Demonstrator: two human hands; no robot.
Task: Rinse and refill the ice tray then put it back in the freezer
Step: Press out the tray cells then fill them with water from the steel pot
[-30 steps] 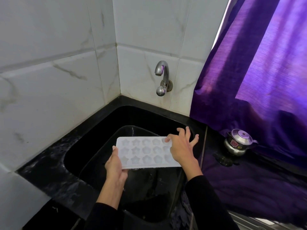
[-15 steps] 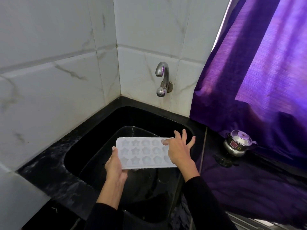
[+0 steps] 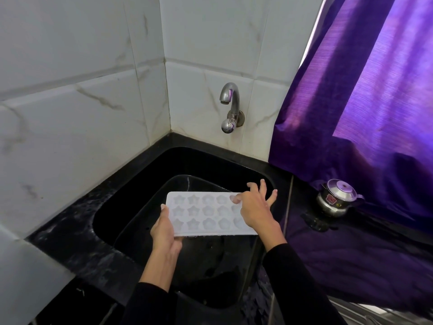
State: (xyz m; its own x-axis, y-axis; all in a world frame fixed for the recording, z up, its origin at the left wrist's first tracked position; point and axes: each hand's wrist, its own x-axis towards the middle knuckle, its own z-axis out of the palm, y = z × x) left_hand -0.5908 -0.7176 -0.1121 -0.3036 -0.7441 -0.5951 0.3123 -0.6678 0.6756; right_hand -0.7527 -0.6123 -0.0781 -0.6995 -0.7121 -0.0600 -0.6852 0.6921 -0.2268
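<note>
At lower centre of the frame, two dark-sleeved forearms extend forward over the black sink (image 3: 131, 198). The left hand (image 3: 164, 231) grasps the near left corner of the ice tray (image 3: 203, 213), thumb on top and fingers beneath. The right hand (image 3: 254, 207) lies on the tray's right end with fingers spread, pressing down and not closed around it. The ice tray is held roughly level, cavities up, above the basin at mid-frame; whether the star and flower moulds hold water cannot be determined. Farther back, the tap (image 3: 229, 106) on the tiled wall shows no running water. Judgement: rinsing or filling is in progress at most; carrying the tray to the freezer remains.
</note>
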